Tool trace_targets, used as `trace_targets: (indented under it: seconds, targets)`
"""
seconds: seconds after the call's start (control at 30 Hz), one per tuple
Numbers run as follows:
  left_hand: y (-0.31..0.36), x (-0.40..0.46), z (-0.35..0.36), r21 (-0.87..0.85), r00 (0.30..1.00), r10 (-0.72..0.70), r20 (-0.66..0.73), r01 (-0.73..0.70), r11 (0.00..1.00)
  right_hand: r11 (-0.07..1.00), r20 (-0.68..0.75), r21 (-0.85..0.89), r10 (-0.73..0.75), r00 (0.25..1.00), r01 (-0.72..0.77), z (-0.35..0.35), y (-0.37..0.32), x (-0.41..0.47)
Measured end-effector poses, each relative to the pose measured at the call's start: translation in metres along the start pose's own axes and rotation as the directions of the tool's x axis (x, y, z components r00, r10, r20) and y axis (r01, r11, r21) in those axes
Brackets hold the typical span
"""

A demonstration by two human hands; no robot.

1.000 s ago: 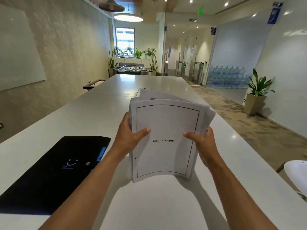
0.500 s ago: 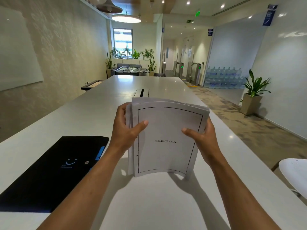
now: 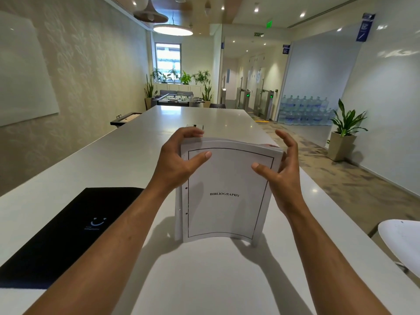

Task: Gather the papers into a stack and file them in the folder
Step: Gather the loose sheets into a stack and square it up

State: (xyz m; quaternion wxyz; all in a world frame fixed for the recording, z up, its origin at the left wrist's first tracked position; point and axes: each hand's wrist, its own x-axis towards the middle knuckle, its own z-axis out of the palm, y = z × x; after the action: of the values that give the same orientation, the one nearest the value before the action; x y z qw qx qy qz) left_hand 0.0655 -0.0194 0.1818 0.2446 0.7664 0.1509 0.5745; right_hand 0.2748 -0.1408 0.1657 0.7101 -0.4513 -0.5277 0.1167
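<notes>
A stack of white papers (image 3: 227, 208) stands upright on its bottom edge on the white table (image 3: 204, 280), its front sheet printed "BIBLIOGRAPHY" inside a black border. My left hand (image 3: 179, 160) grips the stack's upper left corner, thumb on the front sheet, fingers curled over the top edge. My right hand (image 3: 281, 169) holds the upper right edge, thumb on the front, fingers spread loosely behind. A closed black folder (image 3: 68, 233) with a small smile logo lies flat on the table to the left, partly under my left forearm.
A white chair seat (image 3: 402, 242) juts in at the table's right edge. A small cable slot (image 3: 195, 126) sits in the table beyond the papers. Farther off are a foosball table (image 3: 177, 100), potted plants and stacked water bottles (image 3: 304, 110).
The fanned sheets have come together into an even stack. Both hands slid up from the sides to the top corners, and the stack now stands more upright on the table.
</notes>
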Motion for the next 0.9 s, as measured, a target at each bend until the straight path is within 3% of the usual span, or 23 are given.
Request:
trace_targets:
  seconds: [0.2, 0.37, 0.5, 0.7, 0.9]
  targets:
    - [-0.007, -0.012, 0.002, -0.048, 0.995, -0.051, -0.090, 0.047, 0.998, 0.999, -0.002, -0.022, -0.037, 0.999, 0.037, 0.001, 0.001, -0.006]
    - [-0.008, -0.013, 0.005, 0.021, 0.994, -0.011, -0.105, 0.013, 1.000, 0.997, -0.014, -0.052, -0.066, 0.998, 0.065, 0.004, 0.001, -0.006]
    - [-0.013, -0.021, 0.008, -0.081, 0.978, -0.124, -0.166, 0.111, 0.990, 0.997, -0.057, -0.071, -0.024, 0.998, 0.020, 0.004, 0.009, -0.008]
    - [-0.022, -0.040, 0.028, -0.255, 0.925, -0.355, -0.135, 0.314, 0.915, 0.996, -0.064, -0.008, 0.088, 0.994, -0.088, 0.014, 0.028, -0.018]
    - [-0.034, -0.047, 0.026, -0.283, 0.892, -0.431, -0.140, 0.381, 0.880, 0.988, -0.115, -0.041, 0.142, 0.983, -0.147, 0.004, 0.043, -0.025]
